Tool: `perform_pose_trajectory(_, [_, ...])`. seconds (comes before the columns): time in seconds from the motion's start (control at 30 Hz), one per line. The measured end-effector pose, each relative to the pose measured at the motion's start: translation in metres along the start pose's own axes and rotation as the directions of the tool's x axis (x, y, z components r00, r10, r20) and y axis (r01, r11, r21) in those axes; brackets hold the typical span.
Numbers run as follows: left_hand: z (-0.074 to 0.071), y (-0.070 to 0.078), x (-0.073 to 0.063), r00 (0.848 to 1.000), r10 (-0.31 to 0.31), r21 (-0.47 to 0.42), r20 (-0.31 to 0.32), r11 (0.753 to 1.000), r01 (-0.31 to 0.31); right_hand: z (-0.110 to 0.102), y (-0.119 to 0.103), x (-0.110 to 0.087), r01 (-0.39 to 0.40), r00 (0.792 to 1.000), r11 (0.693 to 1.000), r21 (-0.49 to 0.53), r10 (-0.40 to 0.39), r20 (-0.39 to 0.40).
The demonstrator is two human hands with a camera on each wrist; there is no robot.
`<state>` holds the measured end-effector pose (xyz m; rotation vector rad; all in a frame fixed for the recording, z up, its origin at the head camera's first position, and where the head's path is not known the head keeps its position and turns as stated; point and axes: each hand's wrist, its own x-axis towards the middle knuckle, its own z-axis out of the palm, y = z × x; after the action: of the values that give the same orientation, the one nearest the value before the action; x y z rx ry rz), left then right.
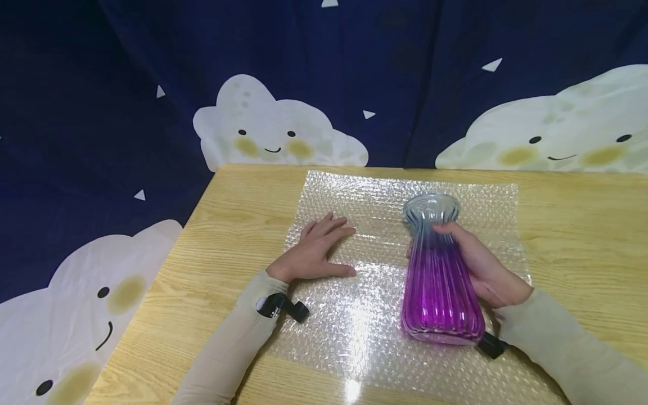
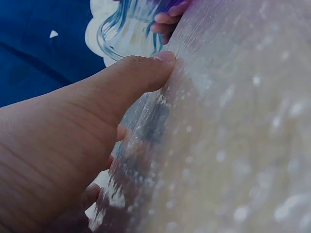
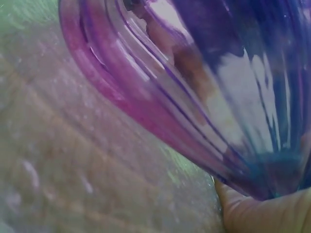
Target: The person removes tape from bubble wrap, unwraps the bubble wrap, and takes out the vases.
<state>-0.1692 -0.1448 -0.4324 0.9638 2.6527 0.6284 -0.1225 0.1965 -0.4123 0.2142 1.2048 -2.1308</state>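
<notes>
A ribbed glass vase [image 1: 442,287], purple below and fading to pale blue at its flared rim, is gripped round its neck by my right hand [image 1: 488,270]. It is tilted, its base toward me, over the right part of a sheet of bubble wrap [image 1: 374,214]. My left hand [image 1: 316,247] rests on the left side of the bubble wrap with fingers spread. In the left wrist view, the left thumb [image 2: 146,68] lies along the wrap, and the vase's rim [image 2: 109,41] shows beyond it. The right wrist view is mostly filled by the vase's ribbed side [image 3: 146,97].
The bubble wrap lies flat on a light wooden table [image 1: 202,247]. Behind the table hangs a dark blue curtain [image 1: 395,67] printed with smiling clouds. Small black wrist cameras [image 1: 298,311] are strapped over the sleeves.
</notes>
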Motion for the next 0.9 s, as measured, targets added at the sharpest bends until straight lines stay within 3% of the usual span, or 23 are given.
perform_pose_trajectory(0.17, [-0.0005, 0.0007, 0.0, 1.0, 0.001, -0.002, -0.003, 1.0, -0.001, 0.0003, -0.0005, -0.001, -0.013, 1.0, 1.0, -0.007, 0.013, -0.005])
perform_pose_trajectory(0.37, [0.0, 0.0007, -0.0008, 1.0, 0.002, 0.002, -0.005, 1.0, -0.002, 0.0005, -0.0016, -0.0017, -0.055, 0.998, 0.997, 0.053, 0.057, -0.023])
perform_pose_trajectory(0.9, [-0.0001, 0.0014, -0.0016, 1.0, 0.003, 0.003, -0.005, 1.0, -0.003, 0.0001, -0.0014, -0.0023, -0.061, 0.998, 0.994, 0.094, 0.062, -0.007])
